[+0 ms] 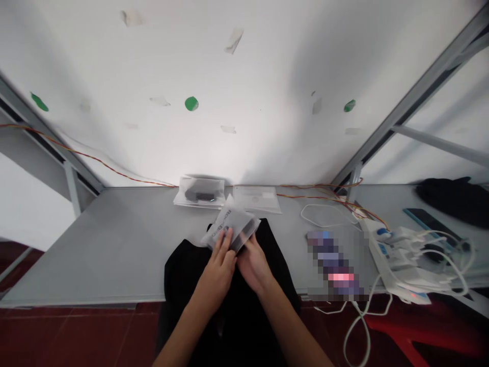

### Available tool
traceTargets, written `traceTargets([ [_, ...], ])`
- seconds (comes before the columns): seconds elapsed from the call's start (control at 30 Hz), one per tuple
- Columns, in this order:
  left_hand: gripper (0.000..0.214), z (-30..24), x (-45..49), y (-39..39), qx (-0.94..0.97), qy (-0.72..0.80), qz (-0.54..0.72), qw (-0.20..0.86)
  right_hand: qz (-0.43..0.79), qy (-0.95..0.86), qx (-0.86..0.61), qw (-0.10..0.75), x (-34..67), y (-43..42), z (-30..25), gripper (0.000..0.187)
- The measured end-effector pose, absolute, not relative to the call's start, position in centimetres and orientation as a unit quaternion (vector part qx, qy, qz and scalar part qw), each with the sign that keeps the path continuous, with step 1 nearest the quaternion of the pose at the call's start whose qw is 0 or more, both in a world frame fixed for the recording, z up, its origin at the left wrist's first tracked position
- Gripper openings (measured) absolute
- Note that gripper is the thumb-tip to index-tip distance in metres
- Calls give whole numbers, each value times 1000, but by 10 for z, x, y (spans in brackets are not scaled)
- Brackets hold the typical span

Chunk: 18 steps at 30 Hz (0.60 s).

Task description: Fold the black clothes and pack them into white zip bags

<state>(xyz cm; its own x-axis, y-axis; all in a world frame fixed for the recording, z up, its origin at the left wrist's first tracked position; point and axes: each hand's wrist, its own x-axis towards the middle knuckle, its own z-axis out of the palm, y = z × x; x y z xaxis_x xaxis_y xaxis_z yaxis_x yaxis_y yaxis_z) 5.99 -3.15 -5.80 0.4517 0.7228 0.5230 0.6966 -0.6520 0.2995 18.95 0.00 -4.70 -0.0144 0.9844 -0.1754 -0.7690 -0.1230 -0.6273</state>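
Note:
Both my hands hold a small translucent plastic bag (234,224) with black printed lettering and a dark item inside. My left hand (218,265) has its fingers laid over the bag's near left side. My right hand (252,262) grips the bag's near right edge, fingers curled. The bag is tilted above a black cloth (183,265) spread on the grey table (114,244) in front of me.
A stack of similar bagged items (199,192) and a flat white packet (256,198) lie at the table's back by the white wall. To the right are a white cable (324,214), a power strip with plugs (401,255) and red-yellow wires (324,189).

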Motion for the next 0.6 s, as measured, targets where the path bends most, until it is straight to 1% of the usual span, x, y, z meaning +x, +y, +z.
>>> traceTargets([
  [0.03,10,-60,58,-33,836,439,328,30,698,-221,-298,613,195,-4,-49,69],
  [0.07,18,-62,57,-35,821,460,336,39,702,-263,-312,583,203,-10,-51,75],
  [0.1,34,-65,55,-37,810,477,338,47,698,-306,-338,552,213,-15,-54,78],
  [0.17,62,-72,53,-40,794,508,328,59,658,-402,-410,487,239,-26,-60,73],
  [0.2,68,-74,51,-39,788,525,315,66,623,-455,-446,453,253,-31,-62,65],
  [0.27,68,-77,44,-34,787,539,287,83,524,-556,-502,405,277,-36,-62,47],
  [0.3,67,-76,40,-29,795,534,273,96,463,-596,-523,396,286,-37,-61,42],
  [0.33,67,-74,34,-23,806,521,259,110,397,-628,-539,397,292,-36,-60,42],
  [0.37,66,-72,28,-17,820,501,248,124,331,-654,-550,401,295,-33,-59,47],
  [0.43,66,-64,15,-5,845,459,230,152,222,-699,-554,394,293,-25,-60,67],
  [0.47,67,-60,10,0,853,442,223,165,184,-721,-551,378,290,-21,-62,75],
  [0.5,66,-55,6,3,859,430,217,173,158,-739,-547,360,286,-16,-64,79],
  [0.53,66,-51,4,5,862,425,212,176,143,-753,-543,344,282,-12,-66,80],
  [0.6,65,-46,4,5,866,426,204,166,137,-761,-537,336,276,-4,-70,76],
])
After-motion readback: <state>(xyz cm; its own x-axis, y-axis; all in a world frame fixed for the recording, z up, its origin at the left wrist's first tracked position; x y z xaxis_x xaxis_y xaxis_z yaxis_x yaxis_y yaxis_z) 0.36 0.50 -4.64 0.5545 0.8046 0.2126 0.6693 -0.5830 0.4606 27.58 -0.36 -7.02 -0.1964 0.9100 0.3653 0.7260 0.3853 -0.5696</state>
